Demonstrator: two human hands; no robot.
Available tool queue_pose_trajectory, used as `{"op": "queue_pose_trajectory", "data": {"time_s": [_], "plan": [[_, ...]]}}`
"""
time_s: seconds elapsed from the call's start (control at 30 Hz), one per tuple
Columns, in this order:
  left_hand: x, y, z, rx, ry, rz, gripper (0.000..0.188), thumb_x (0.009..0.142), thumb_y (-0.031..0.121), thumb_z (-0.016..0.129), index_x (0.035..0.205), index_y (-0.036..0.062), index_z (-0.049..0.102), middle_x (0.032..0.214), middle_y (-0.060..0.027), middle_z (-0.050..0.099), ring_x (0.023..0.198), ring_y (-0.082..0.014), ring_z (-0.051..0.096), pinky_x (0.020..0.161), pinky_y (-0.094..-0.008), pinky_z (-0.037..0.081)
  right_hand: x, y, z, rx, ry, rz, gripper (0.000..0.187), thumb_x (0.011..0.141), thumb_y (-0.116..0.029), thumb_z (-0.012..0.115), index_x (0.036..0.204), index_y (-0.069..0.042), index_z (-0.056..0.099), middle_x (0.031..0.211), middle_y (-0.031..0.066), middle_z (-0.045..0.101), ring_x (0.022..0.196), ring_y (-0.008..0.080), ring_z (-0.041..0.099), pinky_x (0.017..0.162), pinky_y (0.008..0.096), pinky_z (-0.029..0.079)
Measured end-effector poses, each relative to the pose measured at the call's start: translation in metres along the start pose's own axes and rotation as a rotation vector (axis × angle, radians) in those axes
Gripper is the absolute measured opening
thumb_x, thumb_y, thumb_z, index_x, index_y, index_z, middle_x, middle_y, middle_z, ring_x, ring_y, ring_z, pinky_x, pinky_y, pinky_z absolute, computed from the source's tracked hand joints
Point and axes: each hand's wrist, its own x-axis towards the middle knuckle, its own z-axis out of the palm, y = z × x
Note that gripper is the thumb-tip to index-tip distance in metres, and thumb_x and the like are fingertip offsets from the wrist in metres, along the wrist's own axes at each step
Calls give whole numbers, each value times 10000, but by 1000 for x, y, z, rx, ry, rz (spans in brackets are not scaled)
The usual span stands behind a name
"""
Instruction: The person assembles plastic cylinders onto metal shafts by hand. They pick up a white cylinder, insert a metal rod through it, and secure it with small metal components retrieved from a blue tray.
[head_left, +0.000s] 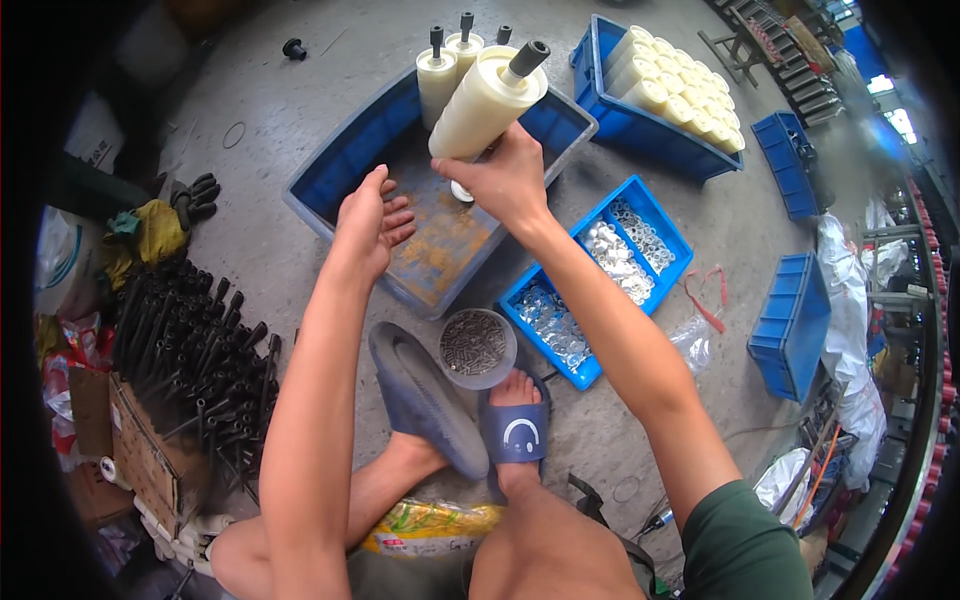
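Person's right grip (503, 178) clasps cream plastic cylinder (480, 105), tilted over blue rectangular bin (342, 150); left grip (378, 222) loosely spread, apart.

Site: a workshop, industrial in character. Signs: bare concrete floor (260, 70); cream cylinder (480, 105) with black stem (527, 61) at twelve o'clock; blue plastic crate (640, 140) packed with matching cylinders (675, 85) between one and two; divided blue tray (584, 378) of small hardware (612, 258) toward three; tub (480, 382) of metal pins (473, 342) at six; heaped black rods (205, 360) between eight and nine.
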Motion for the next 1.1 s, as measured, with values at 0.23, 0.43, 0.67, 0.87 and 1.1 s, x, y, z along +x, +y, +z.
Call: {"op": "queue_pose_trajectory", "data": {"time_s": [0.23,0.43,0.67,0.87,1.1], "plan": [[-18,-12,10,-257,-395,65,663,1082,572,497,1462,29,516,1343,-167,635,1179,-287,634,1041,-463,516,-18,-33,-16,80,-118,-36,489,672,-149,919,1096,0,724,1022,135,792,939,206,786,828,340,624],[-61,-40,-41,-397,-322,101,268,1103,284,517,1179,69,657,913,-24,691,682,-123,594,561,-273,472,-55,-81,7,334,-315,185,518,696,-128,919,1141,18,698,1065,127,779,994,181,754,896,342,605],[-164,31,-170,56,256,788,177,1097,220,614,1100,55,679,749,9,641,504,-35,436,429,-185,281,-2,-22,29,-638,-721,29,550,686,-187,918,1183,-28,744,1165,207,749,1111,400,716,972,477,592],[-156,19,-159,538,253,818,141,1048,136,697,1006,2,687,718,10,635,562,-25,518,479,-191,363,36,81,31,-1184,-787,380,554,798,-409,914,1223,-82,778,1255,138,760,1181,303,736,950,428,619],[-137,-36,-144,601,277,776,119,987,64,735,1004,-54,727,727,-9,652,643,-64,555,559,-244,418,60,91,31,-1123,-667,217,308,835,-228,820,1082,-44,800,1175,208,762,1083,384,758,935,448,626]]}}
